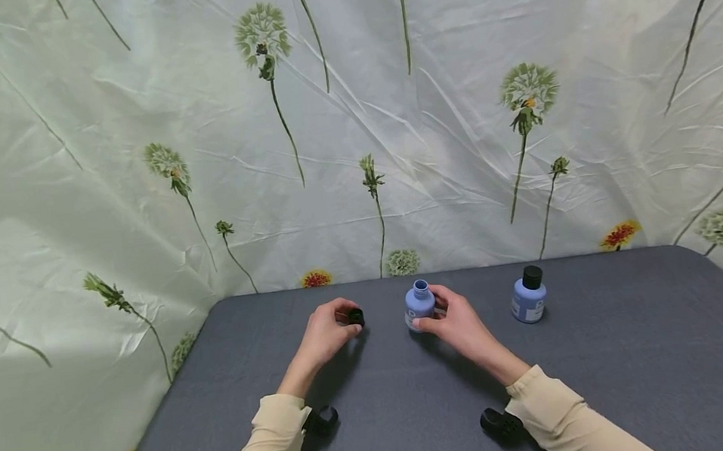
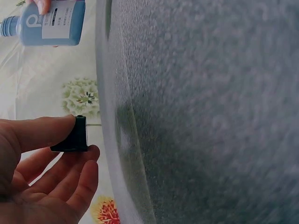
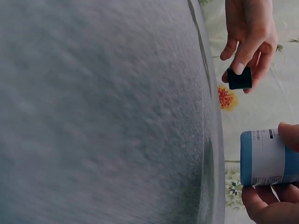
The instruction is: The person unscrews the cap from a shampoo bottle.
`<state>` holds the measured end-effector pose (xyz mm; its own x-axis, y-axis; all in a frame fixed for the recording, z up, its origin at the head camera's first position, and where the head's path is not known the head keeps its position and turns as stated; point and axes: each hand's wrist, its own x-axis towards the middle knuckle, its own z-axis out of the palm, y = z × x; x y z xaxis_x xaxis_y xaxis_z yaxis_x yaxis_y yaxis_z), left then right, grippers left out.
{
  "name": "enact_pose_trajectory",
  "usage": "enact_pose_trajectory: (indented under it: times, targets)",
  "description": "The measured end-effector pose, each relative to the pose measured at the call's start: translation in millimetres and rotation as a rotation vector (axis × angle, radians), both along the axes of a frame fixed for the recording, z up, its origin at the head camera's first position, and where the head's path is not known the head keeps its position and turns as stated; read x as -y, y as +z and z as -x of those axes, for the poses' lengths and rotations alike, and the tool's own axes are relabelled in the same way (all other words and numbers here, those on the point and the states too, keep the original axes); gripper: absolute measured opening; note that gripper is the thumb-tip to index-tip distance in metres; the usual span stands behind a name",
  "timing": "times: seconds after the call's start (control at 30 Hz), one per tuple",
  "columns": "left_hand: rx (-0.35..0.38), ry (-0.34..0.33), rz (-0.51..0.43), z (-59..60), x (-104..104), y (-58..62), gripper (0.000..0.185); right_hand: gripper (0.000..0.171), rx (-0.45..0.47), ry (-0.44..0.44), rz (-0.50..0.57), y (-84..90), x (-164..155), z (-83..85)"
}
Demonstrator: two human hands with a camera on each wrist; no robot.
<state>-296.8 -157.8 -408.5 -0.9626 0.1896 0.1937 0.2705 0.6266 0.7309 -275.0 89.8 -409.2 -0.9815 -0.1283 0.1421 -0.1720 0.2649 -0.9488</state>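
My left hand (image 1: 327,330) pinches a black screw cap (image 1: 356,317) between thumb and fingers; the left wrist view shows the cap (image 2: 77,135) held just above the table's far edge. My right hand (image 1: 458,321) grips an uncapped blue bottle (image 1: 418,305) round its body, with the bare threaded neck pointing up. In the right wrist view the bottle's white label (image 3: 267,156) shows between the fingers. A gap of about a hand's width lies between cap and bottle. To the right stands a second blue bottle (image 1: 528,302), upright with its black cap on.
The table (image 1: 401,418) is covered in dark grey cloth. Behind it and to the left hangs a pale curtain (image 1: 348,120) printed with dandelions. A black wrist-worn device sits under each cream sleeve (image 1: 551,414).
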Motion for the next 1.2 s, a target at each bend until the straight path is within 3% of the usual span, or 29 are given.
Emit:
enact_pose_trajectory:
  times: [0.87, 1.2]
  targets:
    - [0.037, 0.043, 0.119, 31.6, 14, -1.2, 0.031, 0.063, -0.007, -0.008, -0.138, -0.6, 23, 35.3]
    - [0.062, 0.007, 0.168, 39.2, 19, -2.3, 0.034, 0.063, 0.006, -0.005, -0.191, -5.6, 24, 38.5]
